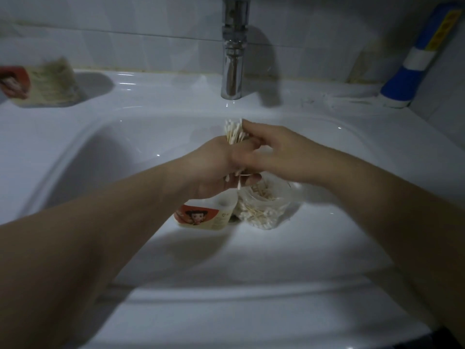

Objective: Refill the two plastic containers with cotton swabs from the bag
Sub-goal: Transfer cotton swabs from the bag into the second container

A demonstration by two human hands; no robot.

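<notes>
Over the white sink basin (141, 157), my left hand (214, 170) grips a bundle of cotton swabs (234, 132) whose white tips stick up above the fist. My right hand (266, 149) touches the bundle's top with its fingers and reaches round it. Just below the hands, a clear bag of swabs (261, 205) lies in the basin. Beside it stands a plastic container with a red cartoon label (203, 215). A second container with the same label, filled with swabs (42, 84), sits in the soap recess at the far left.
A chrome tap (234, 54) rises behind the basin, straight above the hands. A blue and white bottle (412, 59) leans in the back right corner against the tiled wall. The sink's front rim (226, 298) runs below my forearms.
</notes>
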